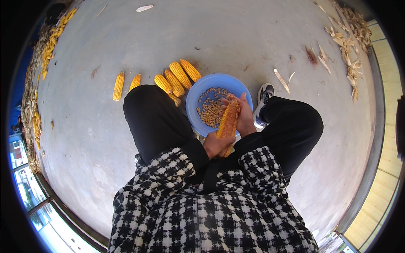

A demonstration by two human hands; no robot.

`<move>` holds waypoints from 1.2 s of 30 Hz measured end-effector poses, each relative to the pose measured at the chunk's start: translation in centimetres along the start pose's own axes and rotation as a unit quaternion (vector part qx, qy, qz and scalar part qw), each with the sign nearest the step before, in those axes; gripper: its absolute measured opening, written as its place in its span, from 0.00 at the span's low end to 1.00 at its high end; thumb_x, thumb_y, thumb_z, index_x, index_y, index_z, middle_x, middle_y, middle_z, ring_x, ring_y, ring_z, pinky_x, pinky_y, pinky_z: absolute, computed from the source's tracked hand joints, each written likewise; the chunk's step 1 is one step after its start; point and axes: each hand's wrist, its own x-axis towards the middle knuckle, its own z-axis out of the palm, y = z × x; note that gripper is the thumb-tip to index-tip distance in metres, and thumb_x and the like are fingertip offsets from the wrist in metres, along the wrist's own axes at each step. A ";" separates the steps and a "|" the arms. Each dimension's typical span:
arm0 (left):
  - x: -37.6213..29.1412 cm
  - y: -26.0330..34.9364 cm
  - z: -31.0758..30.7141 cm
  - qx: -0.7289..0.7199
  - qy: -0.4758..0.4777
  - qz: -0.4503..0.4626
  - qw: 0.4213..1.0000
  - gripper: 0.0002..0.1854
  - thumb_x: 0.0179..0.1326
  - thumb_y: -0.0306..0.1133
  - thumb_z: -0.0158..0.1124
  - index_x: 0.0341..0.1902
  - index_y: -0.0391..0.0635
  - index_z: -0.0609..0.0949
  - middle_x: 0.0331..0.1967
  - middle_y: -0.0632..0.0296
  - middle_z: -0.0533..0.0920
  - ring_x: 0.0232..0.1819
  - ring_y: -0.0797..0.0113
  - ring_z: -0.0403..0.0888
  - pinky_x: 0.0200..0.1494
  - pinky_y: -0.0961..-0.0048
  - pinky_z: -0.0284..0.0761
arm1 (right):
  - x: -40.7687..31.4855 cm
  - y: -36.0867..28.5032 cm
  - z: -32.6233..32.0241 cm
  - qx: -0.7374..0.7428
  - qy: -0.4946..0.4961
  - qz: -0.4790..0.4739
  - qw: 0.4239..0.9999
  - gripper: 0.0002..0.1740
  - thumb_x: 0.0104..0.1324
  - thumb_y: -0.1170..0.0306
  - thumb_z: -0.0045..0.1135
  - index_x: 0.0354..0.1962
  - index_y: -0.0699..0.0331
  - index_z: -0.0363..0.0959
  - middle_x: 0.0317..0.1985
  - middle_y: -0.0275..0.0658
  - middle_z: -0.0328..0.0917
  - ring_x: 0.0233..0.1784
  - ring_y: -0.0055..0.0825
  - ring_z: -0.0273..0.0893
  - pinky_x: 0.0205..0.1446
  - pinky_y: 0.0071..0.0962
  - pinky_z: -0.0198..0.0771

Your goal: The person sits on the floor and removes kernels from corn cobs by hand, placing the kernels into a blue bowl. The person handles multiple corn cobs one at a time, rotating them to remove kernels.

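Note:
My left hand point(216, 145) grips the near end of a corn cob point(230, 121), which slants up and away from me. Part of the cob is stripped down to its reddish-brown core, while yellow kernels still line its left side. Around the far end of the cob rests my right hand point(243, 117), thumb raised along the right edge and fingers partly hidden behind it. Below both hands a blue plastic basin point(193, 91) stands on the floor between my legs. Loose corn kernels point(210, 110) cover part of its bottom.
Several whole corn ears point(178, 76) lie left of the basin, with another ear point(118, 86) farther left. Dry husks point(345, 47) are strewn along the right wall. A long row of corn point(53, 41) lines the left edge. My shoe point(264, 98) stands right of the basin.

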 end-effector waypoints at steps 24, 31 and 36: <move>0.6 -0.4 -0.1 0.243 0.099 -0.009 0.965 0.28 0.46 0.43 0.71 0.45 0.34 0.75 0.36 0.53 0.81 0.38 0.63 0.81 0.43 0.69 0.75 | 1.1 1.2 -1.4 -0.121 0.111 -0.013 0.986 0.25 0.65 0.49 0.54 0.40 0.65 0.68 0.29 0.39 0.71 0.28 0.30 0.75 0.31 0.35 0.76; -0.2 0.4 0.6 0.325 0.127 0.036 0.937 0.30 0.43 0.45 0.72 0.42 0.33 0.74 0.35 0.45 0.81 0.39 0.54 0.82 0.44 0.65 0.75 | 1.6 1.9 -2.1 -0.216 0.120 -0.115 0.962 0.14 0.66 0.61 0.52 0.32 0.66 0.67 0.25 0.38 0.70 0.24 0.27 0.74 0.28 0.29 0.72; 0.5 -0.1 -0.3 0.150 0.065 0.027 0.986 0.26 0.48 0.41 0.69 0.44 0.34 0.74 0.33 0.54 0.81 0.34 0.62 0.82 0.37 0.69 0.77 | 2.8 3.1 -3.3 -0.275 0.090 -0.187 0.939 0.18 0.67 0.60 0.47 0.41 0.69 0.69 0.31 0.40 0.75 0.29 0.29 0.76 0.35 0.29 0.73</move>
